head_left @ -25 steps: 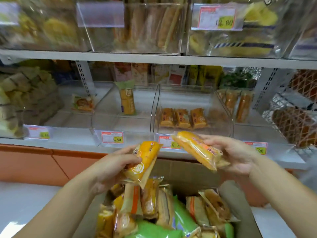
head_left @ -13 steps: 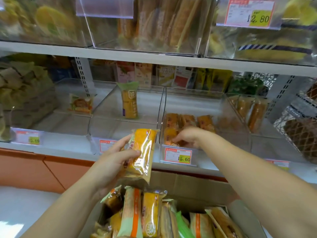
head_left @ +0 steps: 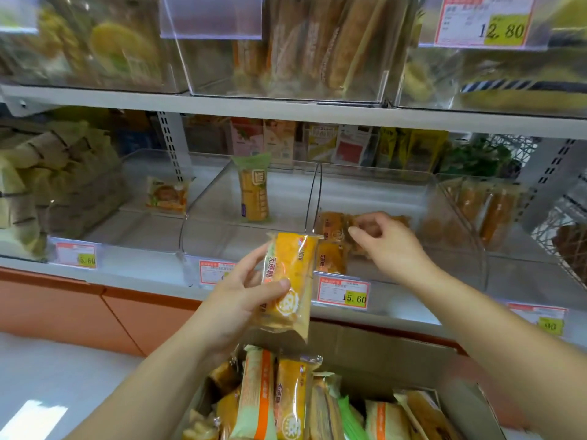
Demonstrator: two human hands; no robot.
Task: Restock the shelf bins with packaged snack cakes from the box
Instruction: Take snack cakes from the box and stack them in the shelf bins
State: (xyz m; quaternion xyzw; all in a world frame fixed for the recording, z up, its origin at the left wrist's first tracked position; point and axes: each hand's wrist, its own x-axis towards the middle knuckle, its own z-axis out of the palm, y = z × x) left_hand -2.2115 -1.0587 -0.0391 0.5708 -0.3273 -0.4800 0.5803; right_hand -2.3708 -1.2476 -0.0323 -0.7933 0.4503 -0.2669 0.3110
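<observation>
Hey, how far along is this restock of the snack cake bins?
Early on. Done: a few cakes lie in the clear bin behind the 15.60 tag. In hand: the left hand holds one yellow pack; the right hand is in that bin over the cakes, grip unclear. Left: the box holds many packs, and much of the bin floor is bare.

1. The right hand point(head_left: 390, 246), 1.0 s ago, held a yellow oblong plastic-wrapped snack cake point(head_left: 330, 262) above the brown cardboard box point(head_left: 365, 344). It now holds nothing, fingers loosely curled over the clear plastic shelf bin point(head_left: 451, 214).
2. That cake now lies inside the bin, at its front left.
3. The left hand point(head_left: 241, 300) has raised a second yellow wrapped cake point(head_left: 290, 281) from tilted and low over the box to upright, level with the bin's front.
</observation>
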